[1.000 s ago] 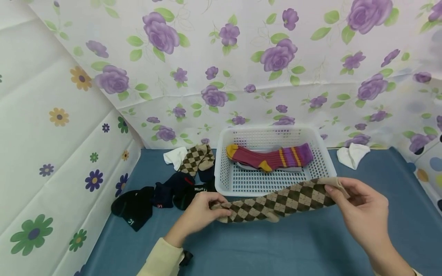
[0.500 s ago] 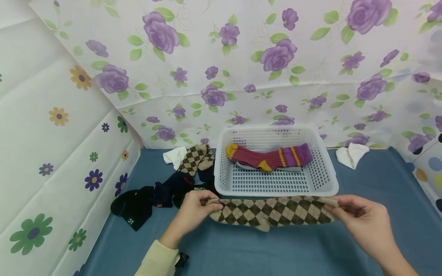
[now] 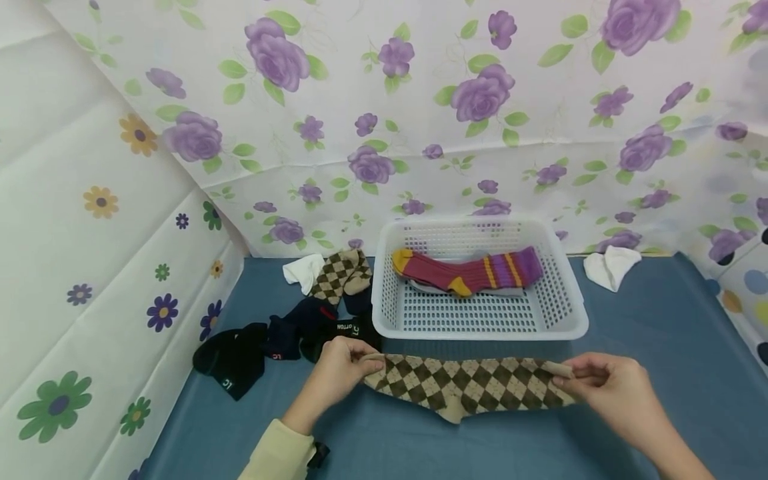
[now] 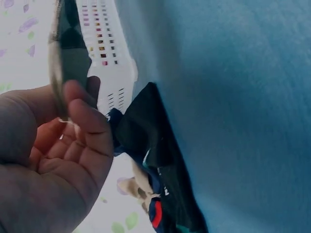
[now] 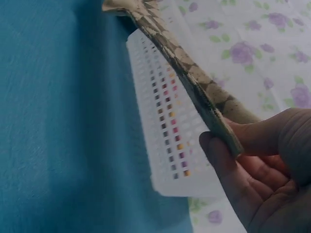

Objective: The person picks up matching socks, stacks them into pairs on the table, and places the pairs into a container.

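Holding the argyle sock (image 3: pixel 474 383) by opposite ends: left hand (image 3: pixel 343 367) and right hand (image 3: pixel 612 388) each pinch one, cloth slung between them. Judged light, soft, limp, not fragile; end grips appear suitable.

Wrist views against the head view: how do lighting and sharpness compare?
Head view: bright, the held argyle sock clearly patterned, soft shadow on the blue surface; left wrist view: dimmer, sock edge blurred; right wrist view: also dim, slightly soft, white basket pale against the floral backdrop.
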A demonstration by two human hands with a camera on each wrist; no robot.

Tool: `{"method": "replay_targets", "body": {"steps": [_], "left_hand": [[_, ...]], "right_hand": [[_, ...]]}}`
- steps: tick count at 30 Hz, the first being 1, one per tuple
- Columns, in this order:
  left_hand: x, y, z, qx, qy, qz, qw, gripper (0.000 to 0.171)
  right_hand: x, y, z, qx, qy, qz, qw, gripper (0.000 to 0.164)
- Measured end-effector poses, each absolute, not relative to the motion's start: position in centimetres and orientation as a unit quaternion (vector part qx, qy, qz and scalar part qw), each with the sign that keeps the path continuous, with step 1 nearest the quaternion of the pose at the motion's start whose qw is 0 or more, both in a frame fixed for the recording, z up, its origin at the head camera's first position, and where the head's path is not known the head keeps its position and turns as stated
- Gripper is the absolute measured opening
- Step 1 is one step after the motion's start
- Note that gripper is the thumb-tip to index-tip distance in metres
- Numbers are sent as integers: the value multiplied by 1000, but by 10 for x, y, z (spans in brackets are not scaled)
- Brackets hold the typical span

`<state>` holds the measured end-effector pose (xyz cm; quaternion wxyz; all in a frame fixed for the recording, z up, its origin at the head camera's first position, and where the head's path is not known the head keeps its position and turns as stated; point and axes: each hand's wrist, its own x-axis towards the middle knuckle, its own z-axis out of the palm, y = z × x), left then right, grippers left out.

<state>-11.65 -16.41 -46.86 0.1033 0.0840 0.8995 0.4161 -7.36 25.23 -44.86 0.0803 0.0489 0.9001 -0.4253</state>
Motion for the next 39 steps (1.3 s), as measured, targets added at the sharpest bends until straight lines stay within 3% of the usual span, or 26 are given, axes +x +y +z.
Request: {"method": "replay_targets", "body": {"steps": [4,15,21,26,33,39], "left_hand": [[-117,-159,-475,81,914,384,103,6],[-120,-152,-491,67,932,348,77,4],[-113,-147,-484,67,954,291,23,8],[-105,-136,-478,158,960,229,-34,6],[-103,-123,-482,233,956,179,22,6],[-104,-117,-489,225,960,147,77,13]], "right_hand": [[-81,253,-462,45,918,-382,96,39],[-85,251,-487,38,933,-344,96,28],[-86,255,-489,35,930,-353,97,17],[-84,255,-484,37,939,-333,78,14],[-79,234,-492,-134,951,-278,-14,30],[-79,228,-506,-237,951,-200,-12,33]]}}
